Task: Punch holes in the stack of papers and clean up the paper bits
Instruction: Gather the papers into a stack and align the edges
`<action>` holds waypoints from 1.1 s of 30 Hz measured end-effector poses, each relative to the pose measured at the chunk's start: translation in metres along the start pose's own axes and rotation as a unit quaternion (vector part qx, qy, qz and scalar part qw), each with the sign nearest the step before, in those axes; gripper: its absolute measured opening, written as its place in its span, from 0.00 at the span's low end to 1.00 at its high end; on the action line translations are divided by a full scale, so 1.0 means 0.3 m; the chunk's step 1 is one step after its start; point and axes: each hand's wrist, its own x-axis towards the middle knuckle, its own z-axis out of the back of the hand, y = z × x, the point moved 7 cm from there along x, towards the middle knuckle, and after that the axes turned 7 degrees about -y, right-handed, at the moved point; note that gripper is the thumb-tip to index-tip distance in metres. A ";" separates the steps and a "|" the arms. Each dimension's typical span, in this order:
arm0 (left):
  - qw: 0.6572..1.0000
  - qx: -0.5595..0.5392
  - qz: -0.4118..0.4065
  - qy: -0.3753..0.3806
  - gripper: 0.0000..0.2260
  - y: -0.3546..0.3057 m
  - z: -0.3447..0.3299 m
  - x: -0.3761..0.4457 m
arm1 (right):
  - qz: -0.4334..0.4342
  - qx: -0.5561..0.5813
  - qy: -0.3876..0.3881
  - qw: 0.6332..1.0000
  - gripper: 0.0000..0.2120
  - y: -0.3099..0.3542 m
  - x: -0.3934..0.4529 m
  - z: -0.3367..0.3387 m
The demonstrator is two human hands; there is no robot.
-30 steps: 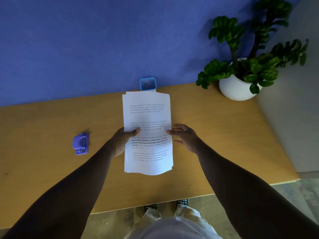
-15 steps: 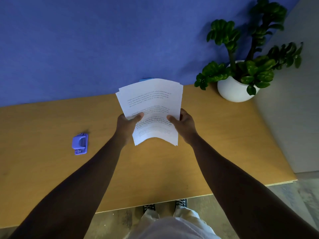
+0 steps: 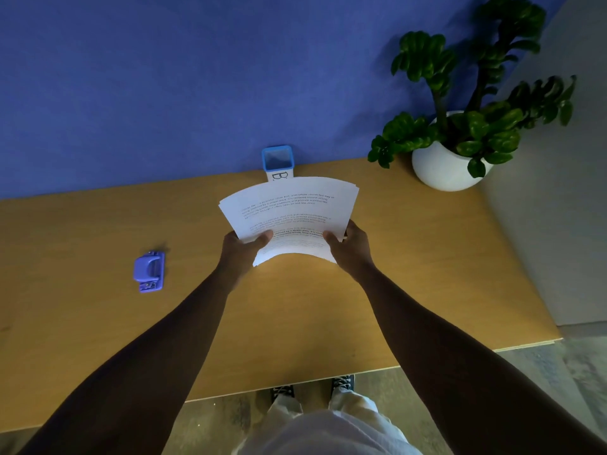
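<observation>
Grip: left hand (image 3: 241,249) and right hand (image 3: 349,246) pinching white printed paper stack (image 3: 289,215), frame centre; purple hole punch (image 3: 148,271) centre-left on wooden bench (image 3: 98,323).

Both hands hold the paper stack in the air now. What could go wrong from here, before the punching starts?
1. The paper stack bows between the left hand and the right hand, and its edges look fanned, so the holes may not line up.
2. Each grip is only at the near corners; sheets might slip out.
3. The hole punch lies far to the left, so one hand must let go.
</observation>
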 end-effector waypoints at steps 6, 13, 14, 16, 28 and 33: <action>1.000 0.003 -0.007 0.008 0.12 0.005 0.001 -0.009 | 0.029 -0.011 0.003 1.000 0.14 0.007 -0.008 -0.005; 0.997 0.065 -0.003 0.036 0.12 0.022 -0.002 -0.006 | 0.010 -0.022 0.008 1.000 0.13 -0.019 -0.013 -0.003; 0.998 0.059 -0.006 0.034 0.12 0.016 0.000 -0.004 | 0.007 -0.019 0.008 1.000 0.13 -0.014 -0.011 0.000; 0.998 0.046 -0.014 0.034 0.12 0.001 0.003 0.000 | 0.001 -0.009 0.011 1.000 0.13 0.000 -0.001 0.009; 0.999 -0.033 -0.001 0.033 0.13 -0.012 0.053 0.016 | -0.082 0.207 -0.006 0.975 0.14 0.018 0.046 0.076; 0.996 -0.082 0.042 0.020 0.12 0.035 0.058 0.015 | -0.136 0.307 0.007 0.942 0.11 0.006 0.046 0.066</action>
